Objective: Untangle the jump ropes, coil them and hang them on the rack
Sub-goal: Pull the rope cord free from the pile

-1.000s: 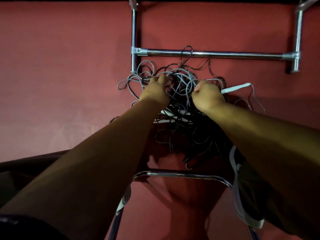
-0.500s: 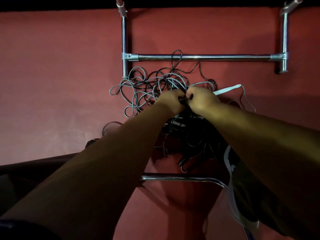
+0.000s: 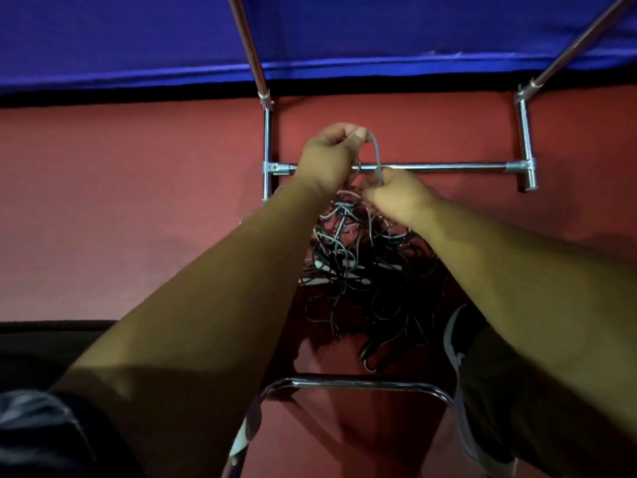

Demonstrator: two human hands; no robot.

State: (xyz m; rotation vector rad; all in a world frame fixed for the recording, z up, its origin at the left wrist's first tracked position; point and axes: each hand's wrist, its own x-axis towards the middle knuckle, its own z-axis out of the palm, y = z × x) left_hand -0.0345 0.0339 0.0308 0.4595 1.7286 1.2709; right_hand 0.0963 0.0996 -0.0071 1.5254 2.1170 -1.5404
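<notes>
Half a second ago both hands were pressed together low in the heap. Now the left hand [image 3: 327, 153] has risen above the rack's cross bar, and a thin grey rope strand [image 3: 377, 157] is drawn up out of the pile between the two hands. The view has also tipped upward, so a blue fabric panel [image 3: 138, 36] fills the top of the picture.

The left hand's fingers [image 3: 360, 134] are curled, and thumb and forefinger pinch the top of the grey rope strand. From there the strand runs down in a short, slightly bowed line, crossing in front of the bar. The right hand [image 3: 400, 198] sits lower, just beside and below the left, level with the bar. Its fingers are closed round the strand's lower end.

The tangled heap of grey and black jump ropes [image 3: 362, 263] lies on the red floor [image 3: 103, 219], directly under both wrists and between the forearms. Pale handles [image 3: 320, 281] show along its left edge and a black handle [image 3: 370, 353] at its near end. It rests inside the footprint of the chrome tubular rack [image 3: 448, 166]: the straight cross bar lies beyond it, a curved chrome rail [image 3: 362, 382] lies nearer the person, and two uprights slant away across the blue panel.
</notes>
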